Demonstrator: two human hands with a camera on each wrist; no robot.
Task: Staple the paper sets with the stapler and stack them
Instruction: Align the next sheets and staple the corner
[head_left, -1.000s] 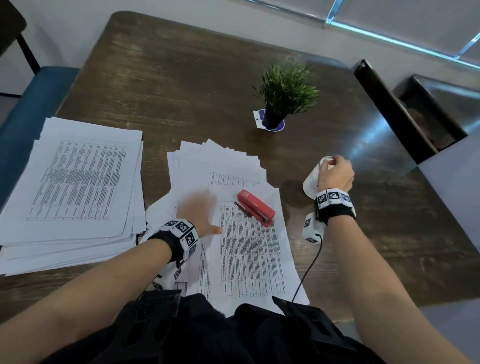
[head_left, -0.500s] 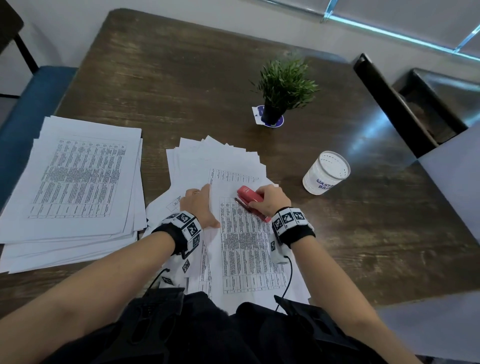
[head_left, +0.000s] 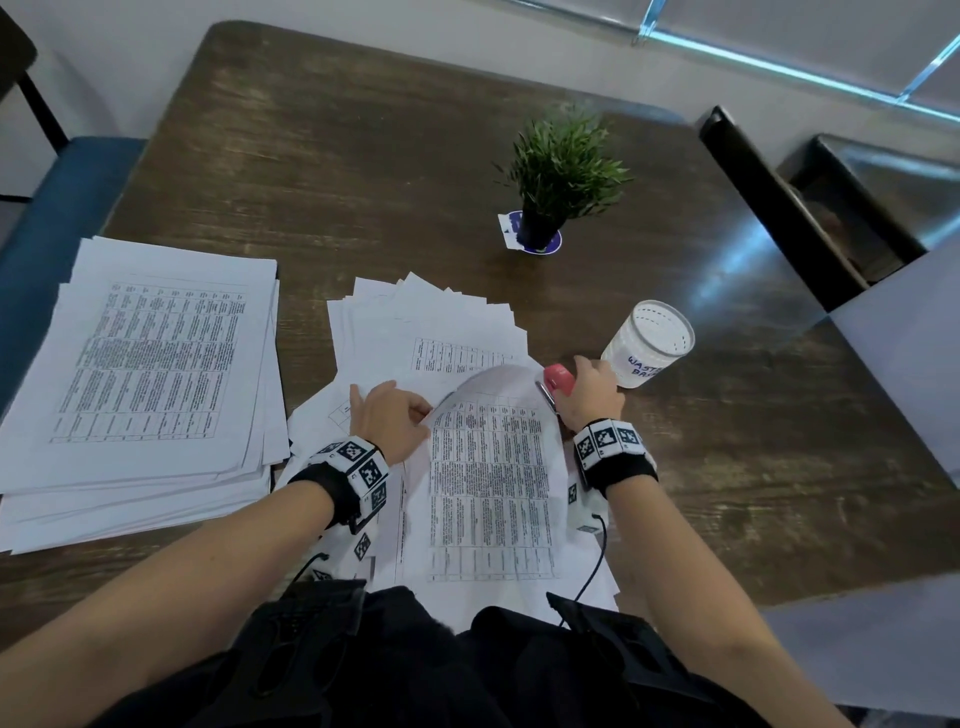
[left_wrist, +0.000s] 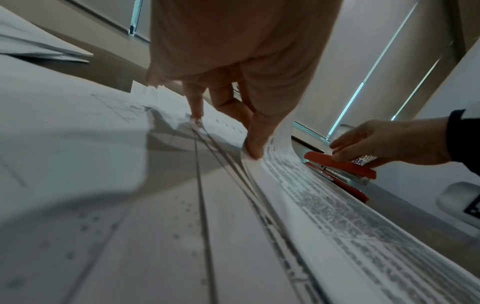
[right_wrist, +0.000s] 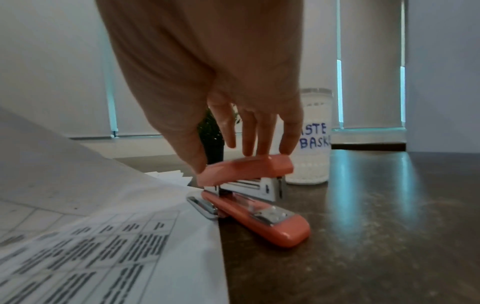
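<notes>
A printed paper set (head_left: 488, 483) lies in front of me on other sheets. My left hand (head_left: 410, 411) pinches its far left corner and curls that end up off the pile; the left wrist view shows the fingers (left_wrist: 253, 151) on the bent edge. The red stapler (head_left: 557, 383) sits on the table by the set's far right corner. My right hand (head_left: 577, 387) grips its top arm between thumb and fingers (right_wrist: 259, 151); the stapler (right_wrist: 259, 216) gapes wide, base flat on the wood. A stack of paper sets (head_left: 150, 374) lies at the left.
Fanned loose sheets (head_left: 431, 332) lie beyond the set. A white cup (head_left: 649, 343) marked as a waste basket stands just right of the stapler. A small potted plant (head_left: 563, 176) stands farther back. The table's right edge (head_left: 831, 322) borders dark chairs.
My right hand left the cup, took the stapler off the paper and carried it right onto the table. My left hand lifted the set's far corner, bending the sheets upward.
</notes>
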